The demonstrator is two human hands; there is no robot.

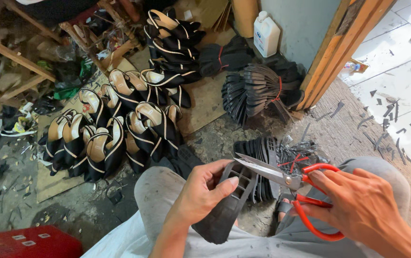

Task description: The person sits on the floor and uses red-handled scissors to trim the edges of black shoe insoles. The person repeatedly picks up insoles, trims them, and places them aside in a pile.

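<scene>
The step in hand was judged to be edge trimming of a black shoe sole [227,205]. The sole was held above the person's lap, heel end up, its ribbed inner face turned toward the camera.

Left hand [200,193]: closed around the sole at mid-length, thumb pressed across the inner face, fingers wrapped behind it. The grip was firm.

Right hand [358,205]: clenched through the red handles of a pair of scissors [291,184]. The blades stood slightly parted, their tips at the upper edge of the sole, touching it or just beside it; which could not be told.

Judged requirement for the next move: the blades had to seat on the rim before closing, and the left hand had to turn the sole to feed fresh edge while its thumb stayed out of the cutting line.

Surroundings: a stack of black soles [262,160] lay on the floor just beyond the knees. Further off were two bundles of soles tied with red cord [262,91] and rows of black-and-tan shoes [119,129]. Black offcuts [387,114] were scattered over the white floor to the right.
</scene>
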